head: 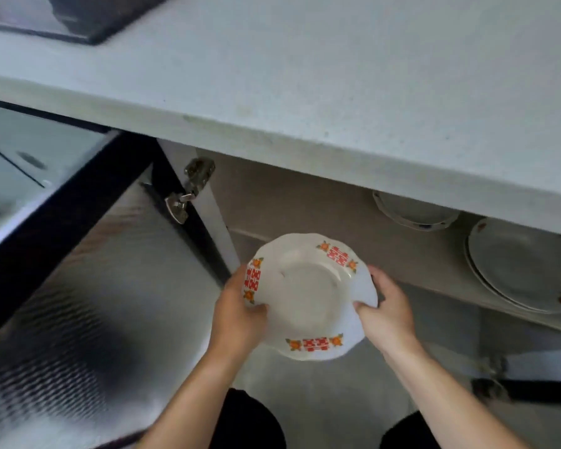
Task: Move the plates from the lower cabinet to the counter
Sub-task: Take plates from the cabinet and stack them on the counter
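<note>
Gripping the plate [308, 296] by opposite rims, left hand [237, 315] and right hand [386, 315] pinch it level below the counter [305, 92] edge, clear of the cabinet shelf [305, 202].

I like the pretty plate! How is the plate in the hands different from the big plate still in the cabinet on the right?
The held plate has a wavy rim with red-and-orange designs; the cabinet plate has a smooth round rim and looks mostly plain, with a small orange mark. The held plate is gripped by the left hand and right hand; the cabinet plate rests on a stack, partly hidden under the counter. Both are white.
</note>
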{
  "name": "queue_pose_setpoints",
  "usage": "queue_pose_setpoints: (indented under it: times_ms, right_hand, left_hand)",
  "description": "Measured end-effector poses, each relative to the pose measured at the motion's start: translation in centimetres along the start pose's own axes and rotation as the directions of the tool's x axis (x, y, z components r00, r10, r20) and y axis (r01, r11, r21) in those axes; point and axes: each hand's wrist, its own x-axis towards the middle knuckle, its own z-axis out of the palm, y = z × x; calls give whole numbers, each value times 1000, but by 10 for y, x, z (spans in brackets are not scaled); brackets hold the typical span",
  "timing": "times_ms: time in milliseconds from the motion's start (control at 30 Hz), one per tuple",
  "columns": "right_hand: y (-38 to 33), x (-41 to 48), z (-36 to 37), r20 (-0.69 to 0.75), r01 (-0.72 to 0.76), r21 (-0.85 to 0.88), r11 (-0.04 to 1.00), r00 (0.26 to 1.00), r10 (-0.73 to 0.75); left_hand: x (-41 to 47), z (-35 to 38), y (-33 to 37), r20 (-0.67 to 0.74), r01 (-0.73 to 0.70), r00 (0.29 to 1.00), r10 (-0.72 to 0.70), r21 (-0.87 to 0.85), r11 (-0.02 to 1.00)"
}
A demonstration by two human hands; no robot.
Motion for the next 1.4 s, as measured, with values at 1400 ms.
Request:
queue_pose_setpoints:
  times_ms: [1400]
  right_hand:
    - [-294,-246,-187,422,172,93,981,885,-195]
  left_hand:
    - [-289,-164,299,-302,251,920,-248,-29,967]
